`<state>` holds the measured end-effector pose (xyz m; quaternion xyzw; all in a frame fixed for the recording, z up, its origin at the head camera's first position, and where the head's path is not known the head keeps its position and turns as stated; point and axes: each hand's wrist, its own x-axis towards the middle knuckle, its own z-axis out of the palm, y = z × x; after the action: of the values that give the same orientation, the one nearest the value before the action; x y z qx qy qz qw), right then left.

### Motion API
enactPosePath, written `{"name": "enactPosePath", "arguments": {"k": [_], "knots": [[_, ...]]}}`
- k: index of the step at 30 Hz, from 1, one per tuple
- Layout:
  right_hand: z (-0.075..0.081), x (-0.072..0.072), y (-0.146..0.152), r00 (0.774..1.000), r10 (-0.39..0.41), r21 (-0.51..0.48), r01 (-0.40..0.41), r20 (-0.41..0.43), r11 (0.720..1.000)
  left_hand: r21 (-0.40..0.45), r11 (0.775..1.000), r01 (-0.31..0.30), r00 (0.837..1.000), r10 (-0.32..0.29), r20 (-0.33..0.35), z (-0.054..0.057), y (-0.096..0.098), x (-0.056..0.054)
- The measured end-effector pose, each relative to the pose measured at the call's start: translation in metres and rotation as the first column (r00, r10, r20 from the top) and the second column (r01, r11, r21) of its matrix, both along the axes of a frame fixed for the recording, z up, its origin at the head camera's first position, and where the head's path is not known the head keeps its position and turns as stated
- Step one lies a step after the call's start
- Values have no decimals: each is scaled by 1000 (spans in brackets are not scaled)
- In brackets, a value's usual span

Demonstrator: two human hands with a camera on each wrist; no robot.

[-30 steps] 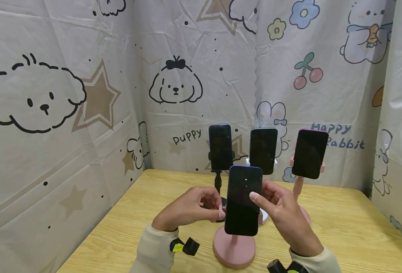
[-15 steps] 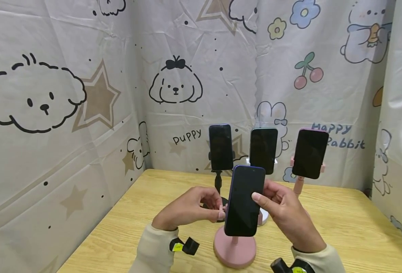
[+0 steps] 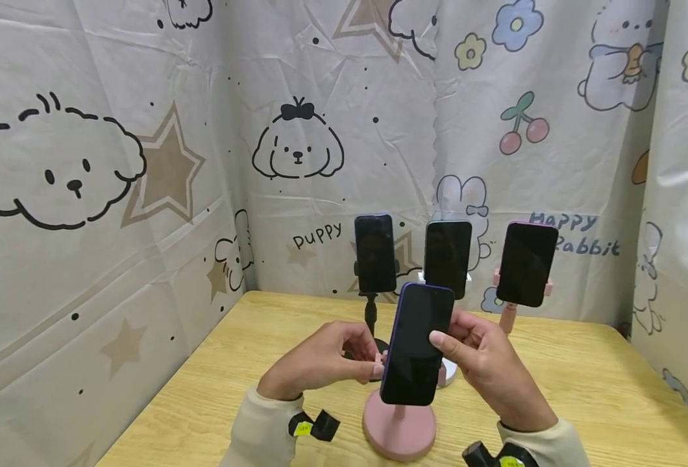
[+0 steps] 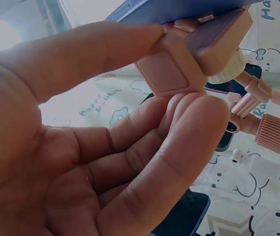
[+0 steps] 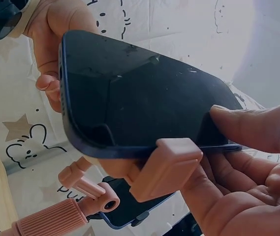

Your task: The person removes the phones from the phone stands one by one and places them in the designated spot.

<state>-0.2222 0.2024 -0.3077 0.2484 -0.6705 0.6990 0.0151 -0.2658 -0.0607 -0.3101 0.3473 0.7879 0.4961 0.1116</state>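
Note:
A dark-screened phone with a blue edge (image 3: 417,344) leans a little to the right in front of a pink phone stand (image 3: 399,428). My right hand (image 3: 487,366) holds its right side, thumb on the screen and fingers behind. On the other side, my left hand (image 3: 320,360) pinches the stand's left clamp arm (image 4: 167,73) between thumb and fingers. In the right wrist view, the other clamp arm (image 5: 169,167) sits at the phone's long edge, close to my right fingers. The stand's ribbed pole (image 5: 51,219) also shows there.
Behind my hands stand three more phones on holders: a left phone (image 3: 375,253) on a black stand, a middle phone (image 3: 448,259) on a white one, and a right phone (image 3: 527,264) on a pink one. A printed curtain (image 3: 297,214) surrounds the wooden table (image 3: 204,389).
The phone's top has swung to the right, so it now leans more. My right hand has shifted slightly along with it. My left hand keeps its pinch on the clamp arm.

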Motion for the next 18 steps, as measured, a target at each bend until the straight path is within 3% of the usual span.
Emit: {"name": "enactPosePath", "arguments": {"k": [5, 18], "knots": [[0, 0, -2, 1000, -2, -3, 2, -5, 1000, 4, 1000, -24, 1000, 24, 5, 1, 1, 3], [-1, 0, -11, 998, -56, 16, 56, -11, 998, 16, 1000, -15, 999, 15, 38, 4, 4, 7]]}}
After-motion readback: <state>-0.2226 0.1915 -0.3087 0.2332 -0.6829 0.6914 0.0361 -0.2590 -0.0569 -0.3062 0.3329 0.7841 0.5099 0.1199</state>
